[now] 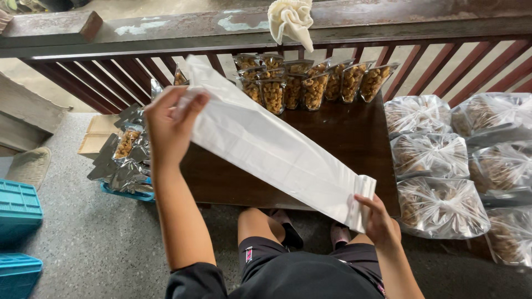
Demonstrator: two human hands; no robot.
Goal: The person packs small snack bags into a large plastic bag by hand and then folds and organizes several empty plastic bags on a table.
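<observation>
Stretching between both hands above the dark wooden worktop [354, 138], a long white plastic bag [266, 149] runs on a diagonal, its long axis going from upper left to lower right. The left hand [169, 124] is closed over the far upper end, fingers wrapped around the edge; the right hand [379, 218] pinches the folded near end close to the body. Filled clear snack pouches [310, 83] stand in rows at the worktop's far edge, and tied clear bags [440, 207] lie just to the right.
</observation>
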